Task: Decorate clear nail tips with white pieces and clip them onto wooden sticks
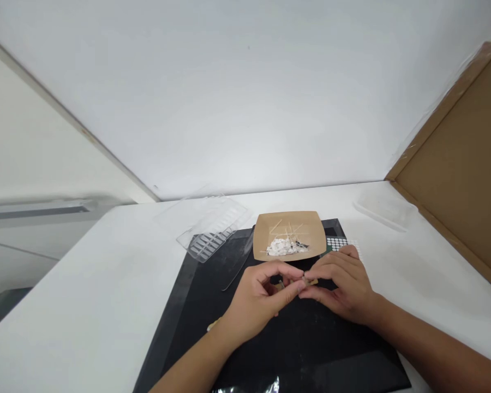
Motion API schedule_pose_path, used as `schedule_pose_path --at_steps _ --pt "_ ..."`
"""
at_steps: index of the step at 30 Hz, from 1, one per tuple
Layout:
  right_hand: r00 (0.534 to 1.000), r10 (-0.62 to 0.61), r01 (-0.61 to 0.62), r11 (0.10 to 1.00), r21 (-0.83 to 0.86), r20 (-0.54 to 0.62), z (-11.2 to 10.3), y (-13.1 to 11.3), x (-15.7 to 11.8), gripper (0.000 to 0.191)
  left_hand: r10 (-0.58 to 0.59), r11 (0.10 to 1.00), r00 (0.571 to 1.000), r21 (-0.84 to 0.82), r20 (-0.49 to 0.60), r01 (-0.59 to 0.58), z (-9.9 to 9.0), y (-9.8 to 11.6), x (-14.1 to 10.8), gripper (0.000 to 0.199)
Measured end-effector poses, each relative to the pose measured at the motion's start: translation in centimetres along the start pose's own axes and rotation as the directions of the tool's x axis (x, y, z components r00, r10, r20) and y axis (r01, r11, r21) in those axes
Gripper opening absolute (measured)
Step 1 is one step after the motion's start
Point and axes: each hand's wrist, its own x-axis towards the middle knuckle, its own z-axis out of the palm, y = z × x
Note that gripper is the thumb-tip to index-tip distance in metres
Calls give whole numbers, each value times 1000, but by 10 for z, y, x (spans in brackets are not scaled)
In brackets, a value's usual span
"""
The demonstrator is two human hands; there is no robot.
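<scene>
Above the black mat [306, 349], my left hand [249, 300] and my right hand [343, 286] meet with their fingertips almost touching. Both are closed in a pinch on a small tan piece [313, 282], most of which the fingers hide; its kind is too small to tell. A short thin greyish bit also shows between the left fingers. Just beyond the hands stands a brown paper tray [265, 225] with white scraps [284, 247] and several thin sticks. Part of a small yellowish thing [213, 323] shows beside my left wrist.
A thin, dark tool with a curved tip [238, 270] lies left of the paper tray. Clear plastic trays [213, 234] overlap the mat's far left corner. A sheet of white dots [339, 244] sits behind my right hand. Farther right is a clear plastic lid [384, 210], near a cardboard panel [458, 153].
</scene>
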Motion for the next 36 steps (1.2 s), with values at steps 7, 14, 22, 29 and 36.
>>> schedule_pose_path --at_steps 7,14,22,29,36 --pt "1000 -1 1 1000 -29 23 1 0 -2 17 48 998 999 31 6 -48 0 0 2 26" --pt "998 29 -27 999 -40 50 0 4 -4 13 202 957 979 218 -20 -193 -2 -5 4 16" --pt "989 53 -44 996 -72 136 -27 35 5 19 751 464 660 696 19 -548 -17 -7 11 26" --pt "928 92 -118 992 49 362 -26 39 1 22 842 374 539 698 21 -611 -18 -4 6 23" --pt "901 132 -176 982 70 413 -24 40 -2 22 857 329 507 659 93 -677 -12 -7 4 24"
